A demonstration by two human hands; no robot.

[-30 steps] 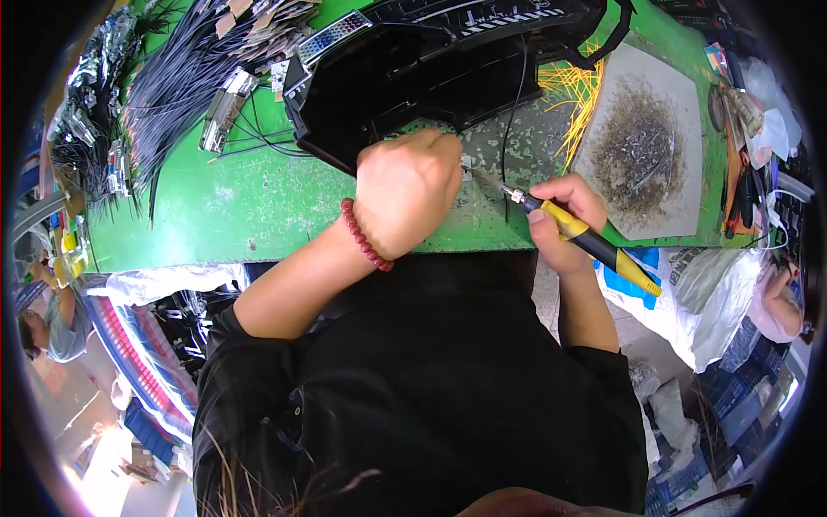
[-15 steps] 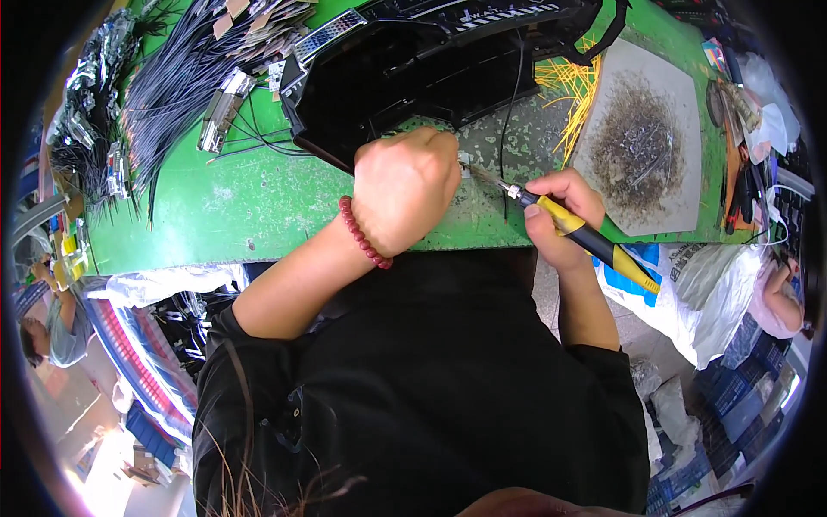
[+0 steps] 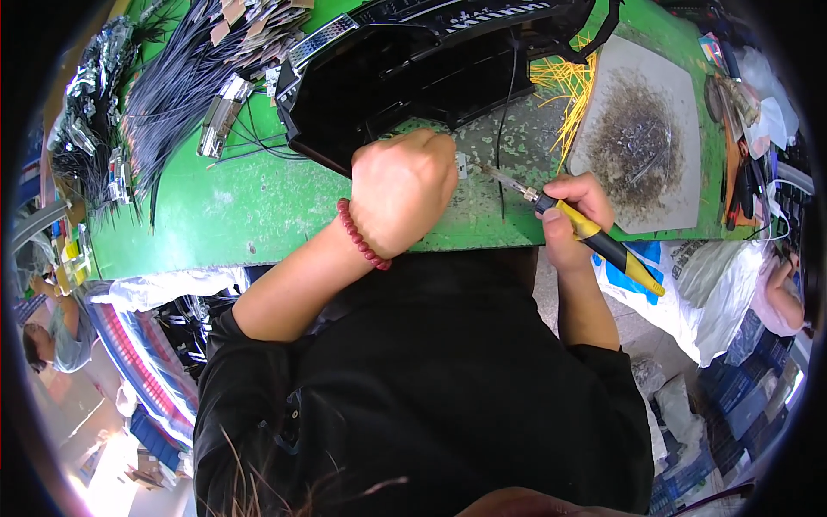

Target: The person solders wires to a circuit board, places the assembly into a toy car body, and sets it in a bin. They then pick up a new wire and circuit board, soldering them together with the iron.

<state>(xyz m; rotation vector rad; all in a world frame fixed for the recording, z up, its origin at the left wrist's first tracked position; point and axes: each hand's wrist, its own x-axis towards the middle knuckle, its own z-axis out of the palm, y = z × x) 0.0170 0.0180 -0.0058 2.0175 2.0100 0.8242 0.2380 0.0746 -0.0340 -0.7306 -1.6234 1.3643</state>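
The green table (image 3: 215, 215) carries the black housing (image 3: 413, 60) at its far edge. Just near it, the left hand (image 3: 403, 194) stays fisted, contents hidden. The right hand (image 3: 575, 211) has barely shifted, fingers clamped on the soldering iron (image 3: 586, 231), its tip still at the small part (image 3: 463, 164).

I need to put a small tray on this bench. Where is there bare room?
The widest free patch is the green benchtop between the black cable bundle and the left hand, below the black housing. It is crowded around the right hand with its soldering iron, yellow wires and scorched grey pad.
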